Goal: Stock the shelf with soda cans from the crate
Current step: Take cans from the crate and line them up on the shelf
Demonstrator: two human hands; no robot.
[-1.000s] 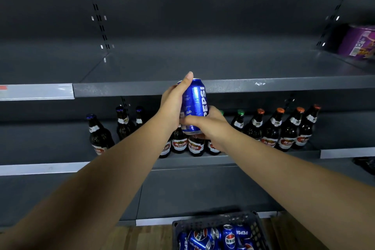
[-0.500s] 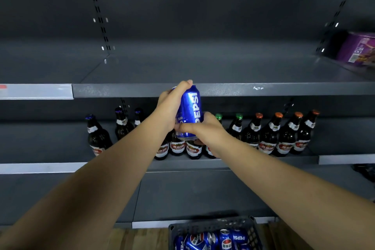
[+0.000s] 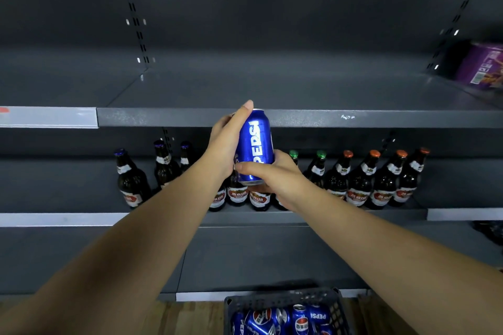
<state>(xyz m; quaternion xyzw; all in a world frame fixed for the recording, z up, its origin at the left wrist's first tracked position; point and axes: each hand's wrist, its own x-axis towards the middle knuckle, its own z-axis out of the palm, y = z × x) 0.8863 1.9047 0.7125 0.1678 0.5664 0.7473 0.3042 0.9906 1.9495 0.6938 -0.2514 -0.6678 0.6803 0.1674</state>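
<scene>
A blue Pepsi can is held upright in front of the dark grey shelf, its top level with the front lip of the upper shelf. My left hand grips its left side, fingers wrapped behind, thumb along the front. My right hand holds its bottom, thumb across the lower front. On the floor below stands a dark plastic crate with several more Pepsi cans lying in it.
The upper shelf board is bare apart from a purple pack at the far right. The shelf below carries a row of brown beer bottles with blue, green and orange caps. Wooden floor shows beside the crate.
The can has turned in my hands, so its lettering faces me more squarely and it stands straighter. It stays at the upper shelf's lip. Both hands keep their hold.
</scene>
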